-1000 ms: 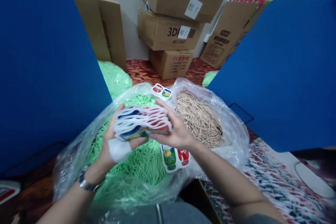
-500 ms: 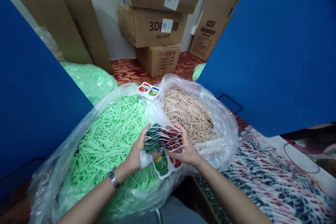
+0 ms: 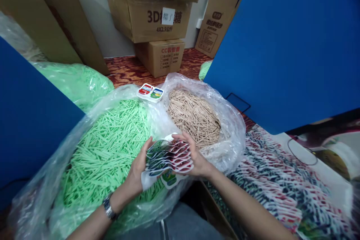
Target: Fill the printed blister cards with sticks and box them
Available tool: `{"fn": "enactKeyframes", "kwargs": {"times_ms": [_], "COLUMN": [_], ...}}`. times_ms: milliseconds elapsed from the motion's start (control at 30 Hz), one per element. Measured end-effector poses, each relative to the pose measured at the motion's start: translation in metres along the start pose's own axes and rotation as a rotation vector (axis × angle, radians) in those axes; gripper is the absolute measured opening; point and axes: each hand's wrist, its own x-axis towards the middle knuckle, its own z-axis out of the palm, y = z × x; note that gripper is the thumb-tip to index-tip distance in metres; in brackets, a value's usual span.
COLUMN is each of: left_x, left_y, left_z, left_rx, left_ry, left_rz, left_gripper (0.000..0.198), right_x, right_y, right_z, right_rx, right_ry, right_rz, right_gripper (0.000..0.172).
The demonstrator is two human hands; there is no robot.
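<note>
A pale wall (image 3: 94, 5) meets reddish wood-grain floor (image 3: 123, 70).

Sticks (image 3: 109, 150) in left bag (image 3: 28, 200) and adjoining right bag (image 3: 234, 127), pack (image 3: 150, 93) on left bag's far edge, stacked cartons (image 3: 160, 56) behind

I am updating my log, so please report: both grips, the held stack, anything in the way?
Left grip, right grip: holding opposite ends of stack. Its edges wavy, white. Printed piece partly hidden by it; no obstruction apparent.

I'm standing in what is looking like a packing workshop. Printed cartons (image 3: 140, 22) are sitting stacked by the wall (image 3: 97, 11), and open plastic bags (image 3: 234, 131) are holding heaps of loose green sticks (image 3: 120, 131) and tan sticks (image 3: 194, 116).
</note>
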Motion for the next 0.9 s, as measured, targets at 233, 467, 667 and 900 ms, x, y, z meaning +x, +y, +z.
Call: {"fn": "enactKeyframes", "kwargs": {"times_ms": [233,467,667,900], "left_x": [0.005,-0.005,-0.005,-0.003], "left_y": [0.025,0.018,0.003,0.007], "left_z": [-0.007,0.004,0.016,0.018], "left_rx": [0.017,0.021,-0.001,-0.042], "left_ry": [0.143,0.030,0.092,0.112], "left_rz": [0.263,0.146,0.158,0.081], "left_gripper": [0.065,0.080,0.072,0.056], "right_x": [0.008,-0.012,-0.005,-0.004], "right_y": [-0.024,-0.010,-0.006,-0.035], "right_z": [-0.008,-0.007,-0.003,-0.031], "right_rx": [0.001,-0.076,-0.135,-0.344], "right_ry": [0.178,0.050,0.046,0.033], "right_rz": [-0.066,0.015,-0.012,-0.218], "right_gripper": [0.081,0.103,0.109,0.089]}}
